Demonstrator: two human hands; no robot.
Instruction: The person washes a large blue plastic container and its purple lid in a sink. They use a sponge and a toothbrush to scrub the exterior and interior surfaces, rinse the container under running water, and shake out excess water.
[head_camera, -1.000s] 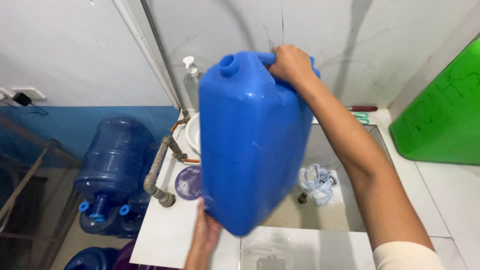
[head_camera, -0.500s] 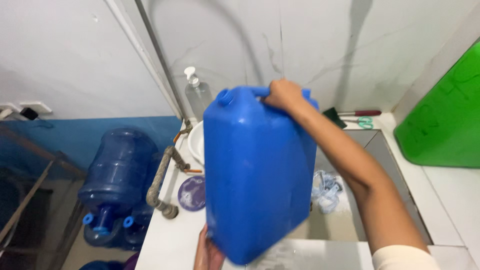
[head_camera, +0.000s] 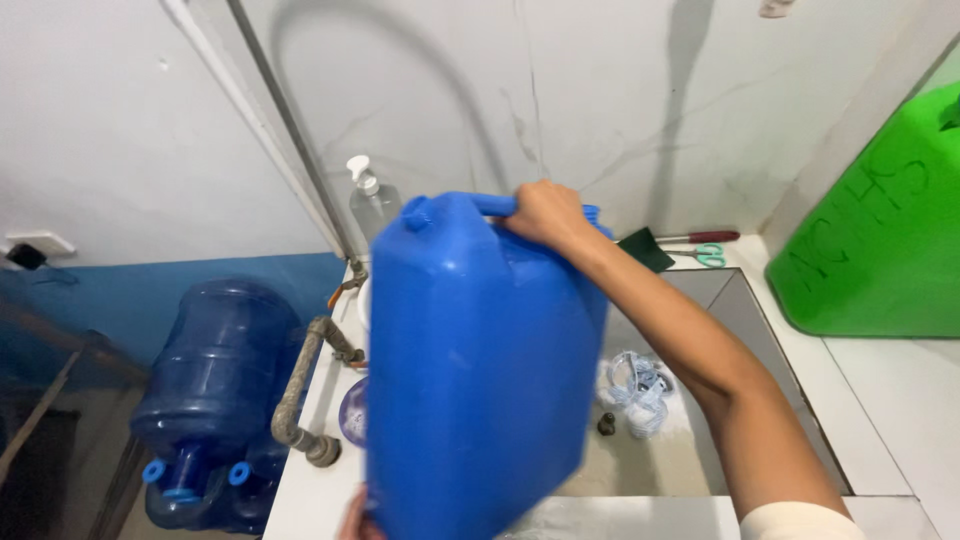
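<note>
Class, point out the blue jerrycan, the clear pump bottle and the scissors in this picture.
Blue jerrycan (head_camera: 480, 370): head view, on its broad front face.
Clear pump bottle (head_camera: 372, 208): head view, on its body.
Scissors (head_camera: 708, 254): head view, on the green handles.

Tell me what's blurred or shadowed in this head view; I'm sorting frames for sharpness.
Head view: the large blue plastic jerrycan is motion-smeared along its lower edges, and the right hand gripping its handle is slightly soft. The left hand is barely visible beneath it. A curved dark shadow arcs across the white wall. The green plastic bin looks evenly lit, without glare.
</note>
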